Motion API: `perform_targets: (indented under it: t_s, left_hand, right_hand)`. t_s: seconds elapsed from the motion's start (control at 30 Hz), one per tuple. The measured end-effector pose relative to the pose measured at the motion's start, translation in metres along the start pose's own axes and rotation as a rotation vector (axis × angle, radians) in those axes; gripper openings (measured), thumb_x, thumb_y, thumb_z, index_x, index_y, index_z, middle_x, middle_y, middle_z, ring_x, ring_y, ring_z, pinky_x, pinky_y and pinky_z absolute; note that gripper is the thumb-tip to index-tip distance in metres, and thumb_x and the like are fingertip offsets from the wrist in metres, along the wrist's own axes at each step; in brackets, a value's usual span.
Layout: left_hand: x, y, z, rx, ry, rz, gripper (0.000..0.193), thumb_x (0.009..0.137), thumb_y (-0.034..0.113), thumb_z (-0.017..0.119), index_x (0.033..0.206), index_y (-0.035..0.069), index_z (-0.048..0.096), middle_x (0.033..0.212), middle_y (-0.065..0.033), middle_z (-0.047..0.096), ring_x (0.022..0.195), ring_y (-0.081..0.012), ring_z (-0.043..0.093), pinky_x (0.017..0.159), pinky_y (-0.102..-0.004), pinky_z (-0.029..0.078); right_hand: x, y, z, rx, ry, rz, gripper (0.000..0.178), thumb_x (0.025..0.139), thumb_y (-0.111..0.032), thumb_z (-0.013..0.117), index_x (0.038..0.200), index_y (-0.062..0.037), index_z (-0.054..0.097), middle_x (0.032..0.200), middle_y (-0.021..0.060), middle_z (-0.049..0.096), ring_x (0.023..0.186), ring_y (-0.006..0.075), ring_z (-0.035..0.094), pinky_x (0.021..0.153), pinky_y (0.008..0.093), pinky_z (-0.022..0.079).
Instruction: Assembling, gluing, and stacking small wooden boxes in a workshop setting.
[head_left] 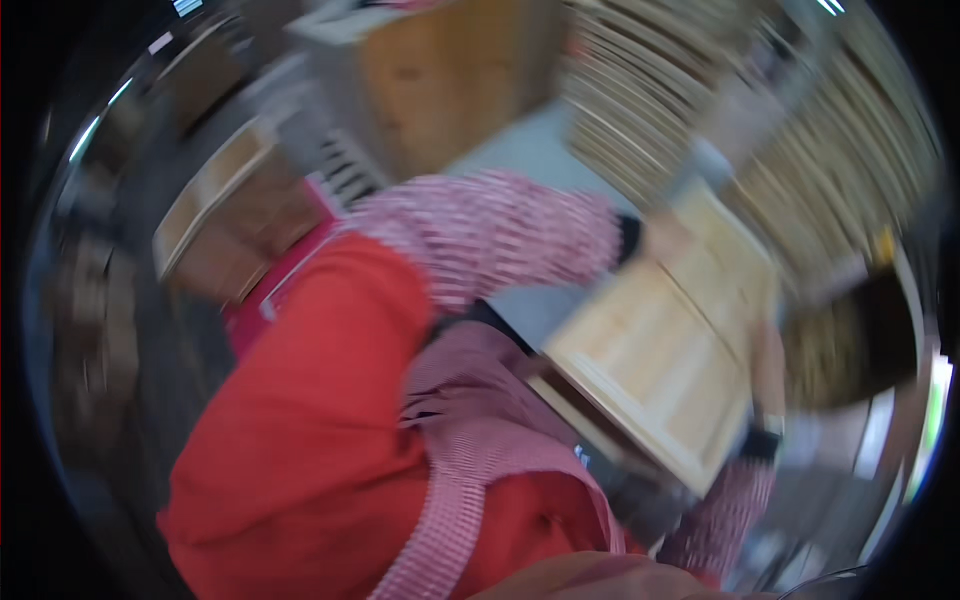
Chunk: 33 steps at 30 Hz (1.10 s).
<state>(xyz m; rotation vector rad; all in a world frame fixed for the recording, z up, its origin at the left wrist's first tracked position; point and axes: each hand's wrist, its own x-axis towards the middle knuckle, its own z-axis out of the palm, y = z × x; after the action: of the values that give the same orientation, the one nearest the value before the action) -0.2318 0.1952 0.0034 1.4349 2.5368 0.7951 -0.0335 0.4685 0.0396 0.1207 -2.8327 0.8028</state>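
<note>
Pale wooden panels (640, 365) with framed faces lie tilted in front of my body, a dark gap running across between two sections. Under their near edge shows another wooden edge, with a dark space between. My left hand (665, 240) grips the far left side, its arm in a pink checked sleeve reaching across from the left. On the right side, my right hand (768, 365) is wrapped along the edge, above a dark cuff. Motion smears both hands, so single fingers are hard to make out.
Tall rows of stacked wooden boards (650, 100) stand at the far side and right. A brown wooden box (440, 85) rests on a grey surface (535, 150) beyond my left arm. At left is an open wooden crate (235, 220); a dark-sided bin (865, 340) stands right.
</note>
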Motion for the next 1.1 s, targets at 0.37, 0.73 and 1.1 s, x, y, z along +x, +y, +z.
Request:
perform_targets:
  t_s: [0.37,0.73,1.1]
  left_hand:
    - [-0.006,0.065,-0.021,-0.238,0.169,-0.579,0.049,0.081,0.040,0.054,0.092,-0.006,0.066,0.094,-0.0240,0.066,0.092,-0.0346,0.065,0.082,-0.0408,0.050]
    - [-0.095,0.165,-0.121,-0.344,0.804,-0.072,0.042,0.083,0.037,0.059,0.098,-0.001,0.064,0.088,-0.0252,0.063,0.086,-0.0392,0.063,0.075,-0.0425,0.049]
    - [-0.095,0.085,0.005,-0.410,1.079,0.002,0.030,0.083,0.028,0.065,0.097,0.001,0.065,0.084,-0.0154,0.067,0.077,-0.0285,0.065,0.067,-0.0381,0.051]
  right_hand:
    - [0.024,-0.036,-0.020,0.152,-0.101,0.366,0.056,0.096,-0.037,0.045,0.126,0.0101,0.047,0.126,0.0249,0.052,0.115,0.0304,0.049,0.100,0.0352,0.035]
    - [-0.054,-0.189,-0.056,0.158,0.671,-0.019,0.046,0.096,-0.028,0.054,0.123,0.0084,0.050,0.106,0.0212,0.062,0.095,0.0282,0.059,0.082,0.0330,0.046]
    - [-0.070,-0.081,0.074,-0.080,0.823,-0.093,0.062,0.091,-0.028,0.058,0.132,0.0131,0.037,0.123,0.0312,0.051,0.112,0.0434,0.052,0.095,0.0458,0.042]
